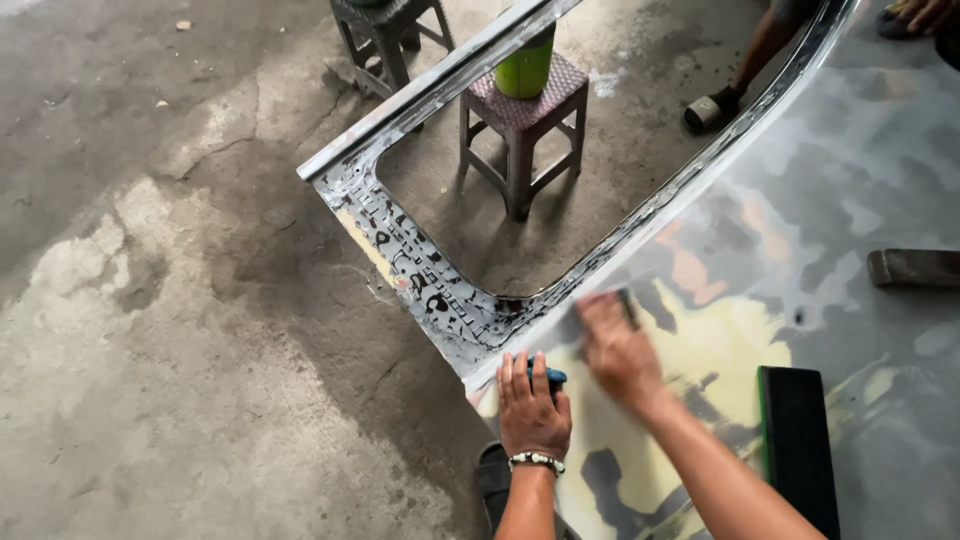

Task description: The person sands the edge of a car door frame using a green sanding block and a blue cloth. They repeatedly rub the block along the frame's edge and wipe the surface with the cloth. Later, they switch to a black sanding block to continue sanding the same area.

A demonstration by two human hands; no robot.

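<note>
Hands work near the corner of a grey car door panel [860, 170] laid flat, window opening over the concrete floor [150, 300]. The left hand [532, 405] presses down at the panel's edge, seemingly to steady it, fingers curled over a small blue object [553, 377]. The right hand [618, 350] is blurred, palm down on the yellow filler patch [715, 355]; whether it grips anything I cannot tell. A black sanding block [797, 440] lies just beside the forearm.

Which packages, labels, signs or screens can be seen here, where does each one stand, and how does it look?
Green container: stands on the small purple stool behind the car door panel, top centre; round, bright green, its top hidden by the window frame.
No labels, signs or screens are visible.
</note>
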